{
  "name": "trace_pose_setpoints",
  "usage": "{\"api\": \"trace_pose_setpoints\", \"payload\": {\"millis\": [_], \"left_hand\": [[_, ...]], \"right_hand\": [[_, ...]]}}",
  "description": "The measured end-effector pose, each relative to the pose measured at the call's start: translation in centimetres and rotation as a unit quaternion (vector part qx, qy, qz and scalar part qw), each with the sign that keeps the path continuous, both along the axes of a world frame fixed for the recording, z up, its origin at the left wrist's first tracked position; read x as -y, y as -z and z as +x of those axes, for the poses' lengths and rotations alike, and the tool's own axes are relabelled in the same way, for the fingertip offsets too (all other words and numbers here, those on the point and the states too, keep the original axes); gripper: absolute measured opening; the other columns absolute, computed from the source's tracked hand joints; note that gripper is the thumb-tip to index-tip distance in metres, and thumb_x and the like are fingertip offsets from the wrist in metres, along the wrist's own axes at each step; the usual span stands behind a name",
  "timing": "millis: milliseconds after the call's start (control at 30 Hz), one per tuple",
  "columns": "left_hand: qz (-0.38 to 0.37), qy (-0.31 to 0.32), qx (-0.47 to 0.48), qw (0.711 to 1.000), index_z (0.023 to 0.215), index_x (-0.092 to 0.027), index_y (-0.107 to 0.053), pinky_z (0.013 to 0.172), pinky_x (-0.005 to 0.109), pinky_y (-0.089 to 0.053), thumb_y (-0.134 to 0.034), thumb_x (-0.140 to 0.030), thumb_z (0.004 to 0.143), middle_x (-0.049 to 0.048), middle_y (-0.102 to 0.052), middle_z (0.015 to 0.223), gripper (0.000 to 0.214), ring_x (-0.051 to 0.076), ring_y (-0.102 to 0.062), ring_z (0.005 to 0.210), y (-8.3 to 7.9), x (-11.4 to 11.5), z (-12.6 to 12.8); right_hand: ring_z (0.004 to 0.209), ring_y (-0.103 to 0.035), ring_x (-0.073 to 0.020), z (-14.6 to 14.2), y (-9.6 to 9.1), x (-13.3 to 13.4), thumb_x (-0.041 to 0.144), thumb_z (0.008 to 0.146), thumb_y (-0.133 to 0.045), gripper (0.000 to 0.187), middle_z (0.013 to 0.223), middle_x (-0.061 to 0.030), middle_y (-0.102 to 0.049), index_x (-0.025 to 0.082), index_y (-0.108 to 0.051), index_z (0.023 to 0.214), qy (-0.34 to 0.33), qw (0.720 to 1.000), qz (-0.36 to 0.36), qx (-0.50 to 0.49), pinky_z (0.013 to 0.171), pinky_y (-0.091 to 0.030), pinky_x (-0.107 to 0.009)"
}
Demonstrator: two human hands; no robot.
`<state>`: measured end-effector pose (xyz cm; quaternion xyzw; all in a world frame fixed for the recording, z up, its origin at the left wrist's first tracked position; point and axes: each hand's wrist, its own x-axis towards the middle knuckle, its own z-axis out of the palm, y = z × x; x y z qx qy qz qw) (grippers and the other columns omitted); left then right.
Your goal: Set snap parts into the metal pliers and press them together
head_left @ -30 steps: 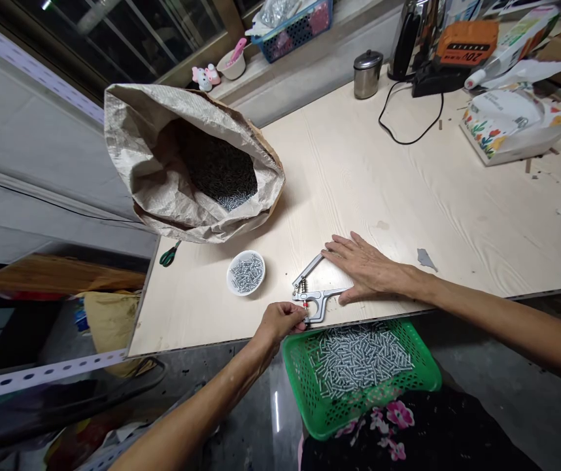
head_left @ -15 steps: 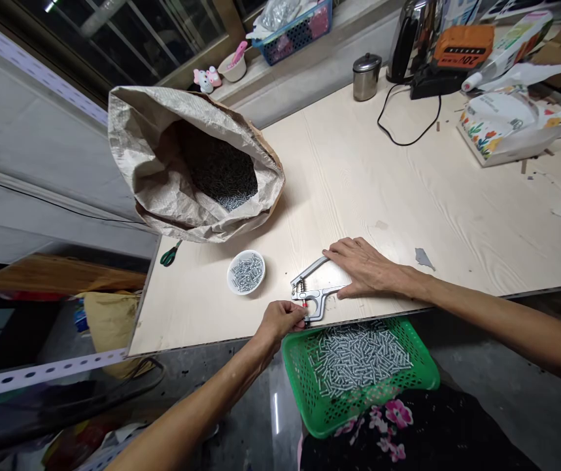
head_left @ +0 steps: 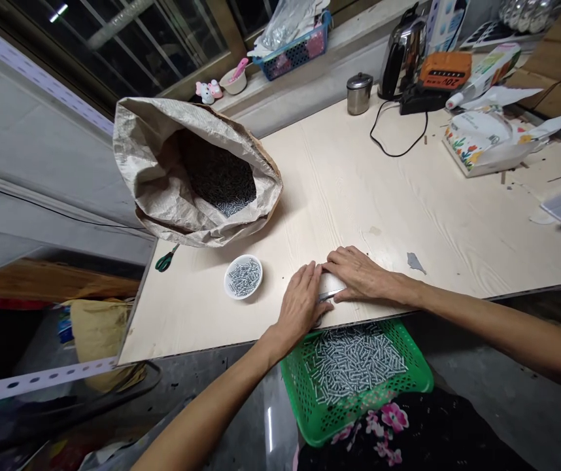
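Note:
My left hand (head_left: 303, 302) lies flat, fingers stretched, over the head of a metal hand press (head_left: 330, 286) near the table's front edge. Most of the tool is hidden under both hands. My right hand (head_left: 360, 275) spans its handles, fingers over the upper one and thumb by the lower one. A small white bowl of metal springs (head_left: 243, 276) stands just left of my left hand. Below the table edge, on my lap, a green basket (head_left: 410, 384) holds many more of the small metal pieces.
An open paper sack (head_left: 163, 176) of dark parts stands at the back left, with green-handled scissors (head_left: 165, 260) at its foot. A steel canister (head_left: 359, 93), a kettle (head_left: 403, 49), a black cable (head_left: 393, 152) and a flowered tissue box (head_left: 476, 147) sit further back on the pale wooden table (head_left: 408, 203).
My left hand moved up from the tool's jaw and now lies flat over its head. The handles under my right hand have come together. The camera tilted slightly.

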<state>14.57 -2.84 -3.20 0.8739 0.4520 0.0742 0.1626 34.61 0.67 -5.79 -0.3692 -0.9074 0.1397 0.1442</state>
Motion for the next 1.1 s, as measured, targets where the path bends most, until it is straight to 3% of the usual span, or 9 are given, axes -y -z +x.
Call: {"api": "trace_pose_setpoints", "payload": {"millis": [200, 267, 400, 500, 567, 700, 767, 900, 1100], "left_hand": [[-0.006, 0.027, -0.079, 0.996, 0.134, -0.015, -0.035, 0.09, 0.046, -0.045, -0.061, -0.037, 0.083, 0.0137, -0.054, 0.117, 0.061, 0.028, -0.048, 0.106, 0.5, -2.0, 1.1], [-0.006, 0.02, -0.079, 0.997, 0.125, -0.016, -0.045, 0.086, 0.044, -0.046, -0.063, -0.04, 0.082, 0.0115, -0.055, 0.11, 0.052, 0.027, -0.049, 0.101, 0.4, -2.1, 1.3], [-0.017, -0.004, -0.043, 0.999, 0.094, -0.016, -0.059, 0.079, 0.036, -0.047, -0.056, -0.034, 0.088, 0.0069, -0.058, 0.092, 0.019, 0.022, -0.051, 0.09, 0.8, -2.1, 1.6], [-0.019, -0.018, -0.034, 0.999, 0.082, -0.016, -0.06, 0.077, 0.034, -0.046, -0.051, -0.03, 0.091, 0.0059, -0.058, 0.085, 0.018, 0.021, -0.051, 0.086, 1.2, -2.0, 1.9], [-0.015, -0.025, -0.034, 0.999, 0.089, -0.016, -0.061, 0.079, 0.036, -0.047, -0.053, -0.03, 0.09, 0.0071, -0.059, 0.089, 0.016, 0.022, -0.052, 0.089, 1.2, -1.9, 1.9], [0.023, -0.086, 0.041, 0.995, 0.121, -0.018, -0.053, 0.087, 0.04, -0.046, -0.063, -0.036, 0.082, 0.0115, -0.055, 0.115, 0.044, 0.025, -0.051, 0.106, 0.3, -0.7, 0.0], [0.046, -0.158, 0.08, 0.983, 0.116, -0.018, -0.057, 0.087, 0.038, -0.045, -0.058, -0.038, 0.086, 0.0108, -0.057, 0.111, 0.036, 0.024, -0.052, 0.104, -0.5, 0.3, -1.7], [-0.008, -0.305, 0.034, 0.952, 0.071, -0.015, -0.065, 0.071, 0.031, -0.042, -0.052, -0.041, 0.087, 0.0066, -0.06, 0.076, 0.034, 0.021, -0.056, 0.081, -1.1, 2.5, -4.3], [-0.192, -0.346, -0.037, 0.918, 0.066, -0.016, -0.067, 0.057, 0.025, -0.032, -0.061, -0.041, 0.075, 0.0025, -0.062, 0.064, 0.027, 0.017, -0.058, 0.068, -0.4, 2.6, -3.5]], "right_hand": [[0.095, -0.048, -0.0258, 1.0, -0.8, 0.3, 0.034, 0.062, -0.083, 0.062, 0.109, -0.0121, -0.055, 0.014, -0.052, 0.112, 0.017, 0.999, -0.038, 0.024, 0.076, -0.042, -0.036], [0.093, -0.048, -0.0249, 1.0, -0.8, 0.4, 0.031, 0.066, -0.08, 0.052, 0.105, -0.0114, -0.056, 0.015, -0.054, 0.108, 0.018, 0.999, -0.03, 0.028, 0.074, -0.042, -0.035], [0.081, -0.05, -0.0194, 0.4, 0.1, 0.1, 0.024, 0.086, -0.06, 0.007, 0.087, -0.0064, -0.058, 0.017, -0.057, 0.087, 0.003, 1.0, -0.004, 0.027, 0.072, -0.041, -0.033], [0.075, -0.051, -0.0174, -0.1, 0.5, -0.2, 0.02, 0.089, -0.054, 0.013, 0.078, -0.0042, -0.058, 0.017, -0.056, 0.077, 0.004, 0.999, -0.014, 0.04, 0.07, -0.041, -0.031], [0.079, -0.052, -0.0185, 0.0, 0.2, -0.2, 0.021, 0.086, -0.059, 0.006, 0.083, -0.0055, -0.059, 0.016, -0.059, 0.083, 0.007, 0.999, -0.021, 0.048, 0.072, -0.042, -0.032], [0.105, -0.048, -0.0278, 1.0, -0.9, 0.2, 0.043, 0.07, -0.076, 0.063, 0.118, -0.0148, -0.055, 0.015, -0.051, 0.121, 0.003, 1.0, -0.002, 0.007, 0.083, -0.044, -0.041], [0.115, -0.043, -0.0301, 1.5, -1.4, 0.8, 0.05, 0.069, -0.075, 0.076, 0.128, -0.0172, -0.048, 0.015, -0.044, 0.13, 0.003, 1.0, 0.012, -0.022, 0.089, -0.042, -0.044], [0.104, -0.047, -0.0257, 1.4, -1.4, 2.2, 0.04, 0.082, -0.065, 0.046, 0.113, -0.012, -0.056, 0.018, -0.053, 0.121, 0.018, 0.999, 0.008, -0.045, 0.084, -0.042, -0.04], [0.084, -0.049, -0.0194, -1.3, 0.7, 3.8, 0.025, 0.089, -0.056, 0.011, 0.09, -0.0054, -0.059, 0.018, -0.062, 0.095, 0.019, 0.999, 0.012, -0.026, 0.073, -0.037, -0.032]]}}
